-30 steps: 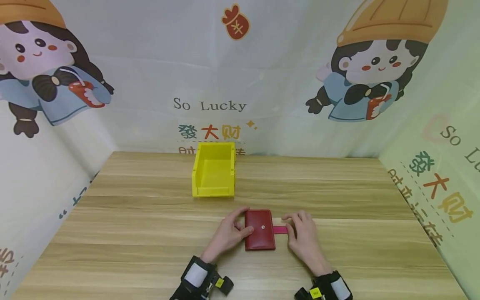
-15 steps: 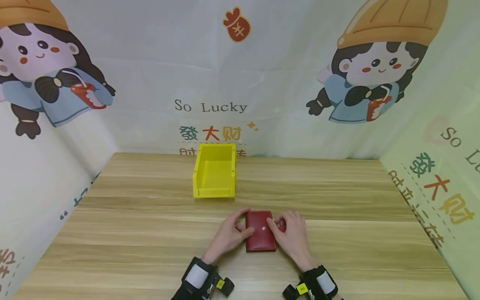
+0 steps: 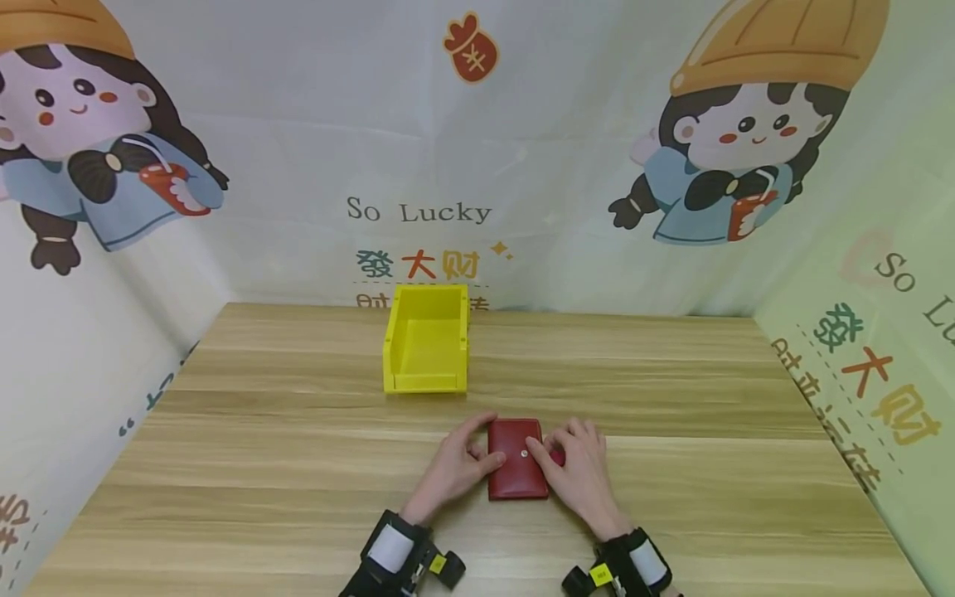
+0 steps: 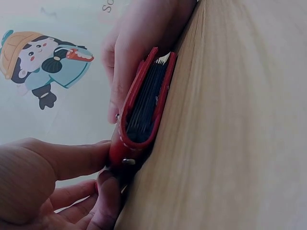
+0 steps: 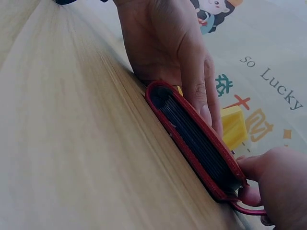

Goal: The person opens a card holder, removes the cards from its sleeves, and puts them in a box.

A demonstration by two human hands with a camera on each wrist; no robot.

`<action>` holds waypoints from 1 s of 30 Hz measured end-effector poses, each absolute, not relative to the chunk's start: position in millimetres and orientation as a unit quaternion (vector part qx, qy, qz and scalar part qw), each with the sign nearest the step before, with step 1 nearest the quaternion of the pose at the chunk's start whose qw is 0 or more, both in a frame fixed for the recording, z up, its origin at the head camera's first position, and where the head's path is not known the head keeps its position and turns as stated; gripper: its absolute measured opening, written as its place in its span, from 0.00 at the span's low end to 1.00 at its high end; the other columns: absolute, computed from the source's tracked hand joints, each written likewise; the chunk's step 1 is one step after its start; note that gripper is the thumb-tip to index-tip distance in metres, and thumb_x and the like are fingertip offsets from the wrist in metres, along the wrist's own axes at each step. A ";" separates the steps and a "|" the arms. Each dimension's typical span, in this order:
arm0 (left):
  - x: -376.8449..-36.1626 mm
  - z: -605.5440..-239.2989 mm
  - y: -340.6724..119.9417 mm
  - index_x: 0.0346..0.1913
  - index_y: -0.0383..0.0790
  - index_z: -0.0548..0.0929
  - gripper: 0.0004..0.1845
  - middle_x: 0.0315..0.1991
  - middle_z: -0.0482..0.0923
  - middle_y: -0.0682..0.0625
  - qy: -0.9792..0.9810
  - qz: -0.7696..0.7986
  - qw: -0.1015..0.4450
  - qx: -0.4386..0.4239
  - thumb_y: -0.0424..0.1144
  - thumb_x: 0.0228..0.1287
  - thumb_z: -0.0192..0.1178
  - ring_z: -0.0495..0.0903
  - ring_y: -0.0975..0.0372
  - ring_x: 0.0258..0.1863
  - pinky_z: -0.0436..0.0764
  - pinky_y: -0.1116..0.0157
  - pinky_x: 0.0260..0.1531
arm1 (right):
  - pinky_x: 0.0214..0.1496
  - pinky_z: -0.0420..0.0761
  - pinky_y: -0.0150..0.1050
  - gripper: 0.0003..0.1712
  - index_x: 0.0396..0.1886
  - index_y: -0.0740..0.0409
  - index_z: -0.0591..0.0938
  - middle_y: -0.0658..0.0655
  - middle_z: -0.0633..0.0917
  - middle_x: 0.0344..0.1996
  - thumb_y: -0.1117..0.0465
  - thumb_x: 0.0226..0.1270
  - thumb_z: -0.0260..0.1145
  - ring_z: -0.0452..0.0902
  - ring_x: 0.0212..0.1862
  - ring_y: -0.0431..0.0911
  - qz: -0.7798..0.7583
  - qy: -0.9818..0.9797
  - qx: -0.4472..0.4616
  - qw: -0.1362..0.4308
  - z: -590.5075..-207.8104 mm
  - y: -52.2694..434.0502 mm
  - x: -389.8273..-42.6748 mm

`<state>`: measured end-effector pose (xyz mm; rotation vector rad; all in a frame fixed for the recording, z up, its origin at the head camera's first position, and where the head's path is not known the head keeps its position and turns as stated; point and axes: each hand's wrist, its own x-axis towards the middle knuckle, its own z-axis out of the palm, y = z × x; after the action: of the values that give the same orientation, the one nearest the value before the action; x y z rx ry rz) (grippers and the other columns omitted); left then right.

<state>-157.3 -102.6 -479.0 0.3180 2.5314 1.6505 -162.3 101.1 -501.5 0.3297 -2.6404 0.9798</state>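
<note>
A red leather card holder [image 3: 515,481] with a small metal snap lies on the table, a stack of dark leaves showing inside it in both wrist views. My left hand [image 3: 451,466] grips its rounded spine, thumb on the cover and fingers at the far side and underneath. My right hand [image 3: 584,473] pinches the opposite edge: the thumb presses on the cover by the snap, and the index finger sits at the open side. From that side a pinkish-red strap [image 5: 249,211] curves out beneath my right fingers, which hide most of it in the head view.
Behind the hands a yellow plastic bin [image 3: 429,381] stands on the wooden table [image 3: 298,431], its low front side facing me. A printed cloth [image 3: 552,166] with cartoon figures rises along the back and both sides.
My right hand has moved left from the outstretched strap to the card holder's edge, its thumb now on the cover by the snap. The left hand keeps its hold.
</note>
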 end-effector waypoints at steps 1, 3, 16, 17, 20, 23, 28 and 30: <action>-157.4 -479.0 -102.6 0.67 0.30 0.72 0.31 0.20 0.72 0.51 0.832 0.542 0.051 0.104 0.32 0.62 0.68 0.67 0.70 0.17 0.66 0.73 0.19 | 0.43 0.56 0.39 0.17 0.19 0.51 0.80 0.48 0.71 0.26 0.48 0.62 0.71 0.63 0.37 0.44 0.344 -0.919 0.115 0.151 -501.3 101.1 -162.7; -157.5 -478.8 -102.5 0.67 0.30 0.72 0.31 0.21 0.73 0.50 0.833 0.542 0.050 0.104 0.32 0.62 0.68 0.68 0.70 0.18 0.67 0.73 0.20 | 0.43 0.56 0.39 0.17 0.19 0.51 0.80 0.48 0.71 0.25 0.49 0.62 0.72 0.63 0.37 0.44 0.352 -0.917 0.116 0.149 -501.0 101.2 -163.3; -147.0 -467.5 -89.4 0.67 0.31 0.71 0.30 0.53 0.66 0.35 0.874 0.475 -0.008 0.105 0.30 0.63 0.66 0.66 0.69 0.25 0.68 0.74 0.25 | 0.44 0.57 0.39 0.11 0.25 0.57 0.84 0.49 0.75 0.28 0.61 0.70 0.66 0.64 0.40 0.42 0.413 -0.882 0.147 0.174 -502.2 102.1 -166.2; -146.2 -466.5 -87.6 0.67 0.32 0.72 0.29 0.53 0.66 0.36 0.876 0.470 -0.009 0.106 0.31 0.64 0.65 0.66 0.68 0.26 0.68 0.74 0.26 | 0.45 0.57 0.39 0.10 0.25 0.56 0.84 0.48 0.75 0.28 0.63 0.69 0.66 0.64 0.40 0.41 0.426 -0.872 0.156 0.182 -502.7 102.2 -166.6; -144.7 -464.0 -83.0 0.68 0.34 0.72 0.30 0.53 0.67 0.38 0.880 0.462 -0.004 0.112 0.39 0.66 0.66 0.69 0.65 0.31 0.70 0.72 0.30 | 0.45 0.61 0.36 0.07 0.28 0.55 0.84 0.49 0.78 0.28 0.68 0.67 0.66 0.64 0.40 0.39 0.470 -0.838 0.191 0.200 -504.2 102.7 -167.3; -144.4 -461.3 -79.3 0.70 0.35 0.70 0.35 0.54 0.69 0.38 0.884 0.452 0.007 0.115 0.50 0.66 0.66 0.75 0.59 0.40 0.76 0.66 0.37 | 0.47 0.65 0.34 0.07 0.32 0.55 0.84 0.51 0.81 0.31 0.72 0.64 0.67 0.67 0.42 0.39 0.508 -0.805 0.227 0.205 -504.4 102.5 -167.1; -143.4 -456.5 -76.7 0.72 0.36 0.68 0.42 0.53 0.72 0.40 0.889 0.445 0.023 0.110 0.57 0.63 0.67 0.76 0.56 0.44 0.80 0.62 0.41 | 0.46 0.70 0.36 0.07 0.35 0.59 0.83 0.57 0.84 0.33 0.74 0.62 0.68 0.71 0.43 0.43 0.551 -0.769 0.262 0.188 -502.5 101.2 -164.5; -142.7 -453.4 -77.5 0.71 0.34 0.69 0.41 0.49 0.73 0.42 0.887 0.448 0.021 0.113 0.54 0.61 0.69 0.74 0.58 0.41 0.77 0.65 0.39 | 0.44 0.71 0.36 0.08 0.36 0.60 0.83 0.59 0.83 0.34 0.75 0.62 0.68 0.71 0.43 0.44 0.563 -0.762 0.265 0.178 -501.7 101.0 -163.6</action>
<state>-142.7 -77.5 -453.4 0.3498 2.7494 1.3882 -163.6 101.0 -501.7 0.7486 -2.1564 1.5918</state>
